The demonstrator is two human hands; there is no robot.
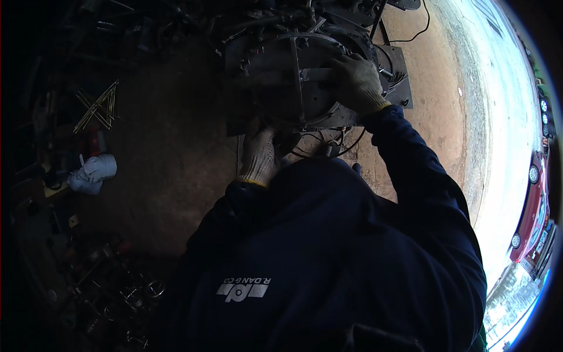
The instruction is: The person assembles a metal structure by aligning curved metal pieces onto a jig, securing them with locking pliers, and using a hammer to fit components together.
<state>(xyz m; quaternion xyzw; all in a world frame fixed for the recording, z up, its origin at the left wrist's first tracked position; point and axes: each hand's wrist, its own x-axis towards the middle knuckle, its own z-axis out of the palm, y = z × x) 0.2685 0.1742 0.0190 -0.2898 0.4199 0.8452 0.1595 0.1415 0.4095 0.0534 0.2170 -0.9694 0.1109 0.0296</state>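
A dark metal jig with a round ring (346, 40) and a thin rod (297, 79) across it stands before me. Over the ring's right side is my right hand (359, 83), in a pale knitted glove with a yellow cuff. Its fingers are bent, and a flat metal bar (318, 74) runs into them; the grip itself is partly in shadow. My left hand (258, 154), gloved the same way, is at the jig's near left edge. Its fingers are lost in the dark, so what they touch cannot be made out.
Dark cables (358, 144) loop below the jig, and a wire bundle (397, 81) lies at its right. Crossed yellowish rods (97, 107) and a whitish cloth-like bundle (94, 171) are at left. Metal parts (132, 296) crowd the lower left. A red car (532, 205) stands outside at far right.
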